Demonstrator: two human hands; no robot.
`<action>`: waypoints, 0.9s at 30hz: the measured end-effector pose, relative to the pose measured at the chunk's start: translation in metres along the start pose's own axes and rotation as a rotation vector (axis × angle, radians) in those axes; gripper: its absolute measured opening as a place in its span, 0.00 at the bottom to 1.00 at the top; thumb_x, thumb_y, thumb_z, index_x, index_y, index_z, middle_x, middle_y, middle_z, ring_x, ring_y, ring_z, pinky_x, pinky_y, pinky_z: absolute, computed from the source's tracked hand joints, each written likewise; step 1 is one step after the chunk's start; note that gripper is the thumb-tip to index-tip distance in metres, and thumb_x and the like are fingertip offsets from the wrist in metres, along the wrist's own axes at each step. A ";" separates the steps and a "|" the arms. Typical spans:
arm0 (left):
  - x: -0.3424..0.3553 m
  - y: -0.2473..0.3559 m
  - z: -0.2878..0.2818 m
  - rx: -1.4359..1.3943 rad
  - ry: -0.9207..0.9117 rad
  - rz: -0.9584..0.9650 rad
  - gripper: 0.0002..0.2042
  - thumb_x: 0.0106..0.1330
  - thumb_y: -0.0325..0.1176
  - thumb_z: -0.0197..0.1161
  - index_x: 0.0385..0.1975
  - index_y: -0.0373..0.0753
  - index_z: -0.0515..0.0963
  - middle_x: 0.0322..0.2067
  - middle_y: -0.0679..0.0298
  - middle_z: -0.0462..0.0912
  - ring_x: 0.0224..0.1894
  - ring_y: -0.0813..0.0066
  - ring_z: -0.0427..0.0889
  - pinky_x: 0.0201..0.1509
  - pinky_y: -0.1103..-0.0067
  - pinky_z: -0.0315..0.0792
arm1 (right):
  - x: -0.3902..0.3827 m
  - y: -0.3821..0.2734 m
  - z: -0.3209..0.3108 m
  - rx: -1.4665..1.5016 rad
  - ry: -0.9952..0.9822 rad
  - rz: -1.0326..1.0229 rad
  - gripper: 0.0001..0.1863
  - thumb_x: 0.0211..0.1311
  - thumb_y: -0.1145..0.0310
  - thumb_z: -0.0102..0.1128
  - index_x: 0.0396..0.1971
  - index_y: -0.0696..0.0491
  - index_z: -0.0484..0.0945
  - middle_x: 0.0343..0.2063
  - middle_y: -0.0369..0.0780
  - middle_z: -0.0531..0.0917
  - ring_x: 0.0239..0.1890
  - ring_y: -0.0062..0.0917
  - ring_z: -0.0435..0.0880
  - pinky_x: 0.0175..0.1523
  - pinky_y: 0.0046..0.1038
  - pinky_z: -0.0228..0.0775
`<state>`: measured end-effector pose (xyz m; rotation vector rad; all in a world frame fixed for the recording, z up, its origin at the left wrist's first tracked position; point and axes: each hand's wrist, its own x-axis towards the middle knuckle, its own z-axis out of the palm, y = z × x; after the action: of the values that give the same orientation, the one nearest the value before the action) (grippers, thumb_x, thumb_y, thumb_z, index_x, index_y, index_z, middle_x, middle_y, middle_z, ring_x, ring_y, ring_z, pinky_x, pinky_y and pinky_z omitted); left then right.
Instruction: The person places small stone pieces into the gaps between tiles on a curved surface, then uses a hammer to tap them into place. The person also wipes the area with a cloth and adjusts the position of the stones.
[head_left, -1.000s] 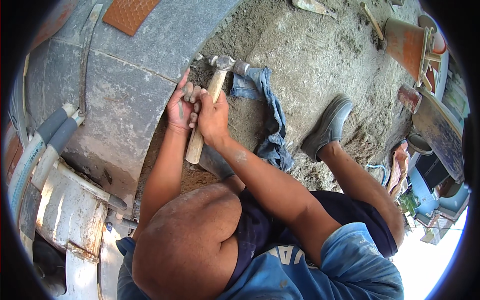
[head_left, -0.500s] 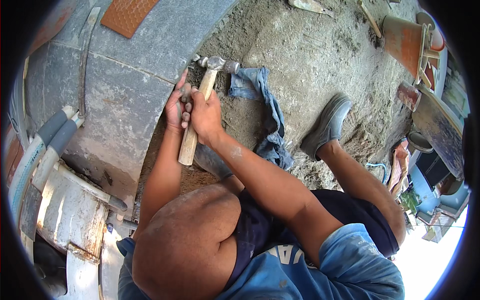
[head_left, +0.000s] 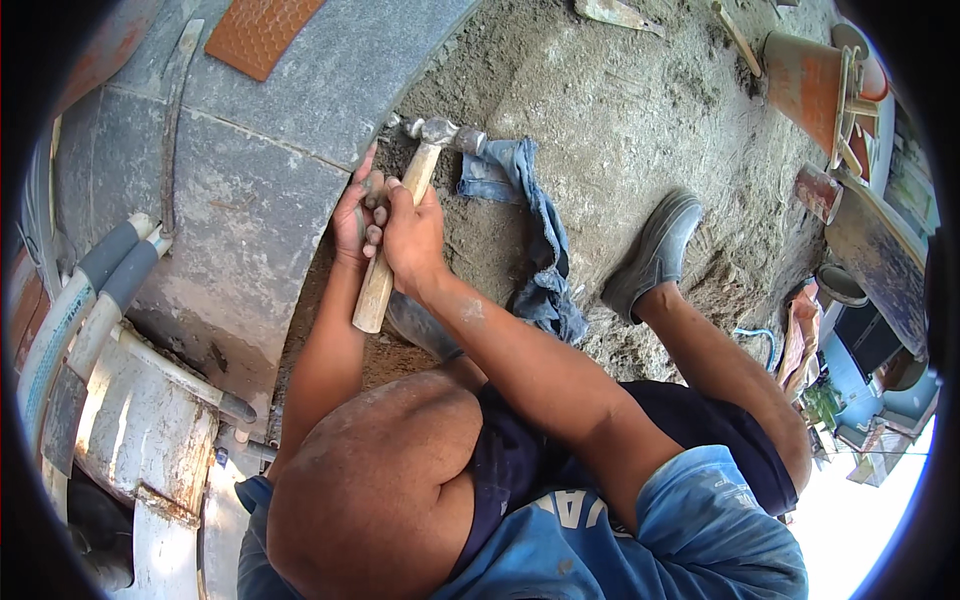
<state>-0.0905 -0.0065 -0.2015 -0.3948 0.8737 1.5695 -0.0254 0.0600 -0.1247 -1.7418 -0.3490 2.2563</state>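
Observation:
My right hand (head_left: pixel 414 232) is closed round the wooden handle of a ball-peen hammer (head_left: pixel 425 165). Its metal head lies just beyond the corner of a grey stone tile (head_left: pixel 255 205), over the rough sandy ground. Beside it, my left hand (head_left: pixel 352 218) is palm up at the tile's edge. One of its fingers is stretched along that edge, and the others are loosely bent and apart, close to the hammer handle. I see nothing held in it. A blue denim rag (head_left: pixel 540 235) lies crumpled right of the hammer.
An orange textured tile (head_left: pixel 262 38) and a thin bent rod (head_left: pixel 172 130) lie on the grey tiles. Pale pipes (head_left: pixel 85 300) stand at left. My shoe (head_left: pixel 655 250) rests on the sand (head_left: pixel 600 110). Far right are an orange bucket (head_left: pixel 805 88) and a wooden board (head_left: pixel 880 260).
The hammer's head has shifted slightly right and down, and its handle end slightly left. My left hand stays at the tile's edge.

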 end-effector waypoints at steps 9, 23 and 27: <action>0.002 0.003 0.008 0.048 0.092 -0.046 0.28 0.68 0.34 0.44 0.70 0.45 0.51 0.22 0.76 0.67 0.09 0.92 0.54 0.05 0.92 0.53 | 0.004 -0.001 0.002 0.071 0.000 0.010 0.06 0.69 0.67 0.44 0.39 0.52 0.60 0.19 0.36 0.69 0.13 0.19 0.67 0.14 0.24 0.63; 0.005 -0.012 0.012 -0.288 -0.133 0.072 0.32 0.60 0.30 0.56 0.67 0.37 0.56 0.19 0.70 0.59 0.28 0.78 0.66 0.45 0.74 0.69 | -0.008 -0.046 -0.041 -0.317 -0.106 0.014 0.10 0.67 0.64 0.51 0.34 0.55 0.67 0.19 0.36 0.74 0.14 0.21 0.73 0.18 0.25 0.68; -0.001 -0.011 0.013 -0.324 -0.139 0.061 0.33 0.60 0.31 0.57 0.67 0.37 0.56 0.21 0.70 0.62 0.28 0.77 0.66 0.43 0.74 0.66 | -0.013 -0.096 -0.076 -0.615 -0.200 -0.070 0.13 0.61 0.65 0.61 0.34 0.60 0.72 0.19 0.38 0.78 0.16 0.20 0.78 0.20 0.24 0.70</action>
<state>-0.0771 0.0025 -0.1956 -0.4855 0.5284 1.7784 0.0580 0.1471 -0.0980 -1.7065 -1.2352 2.4353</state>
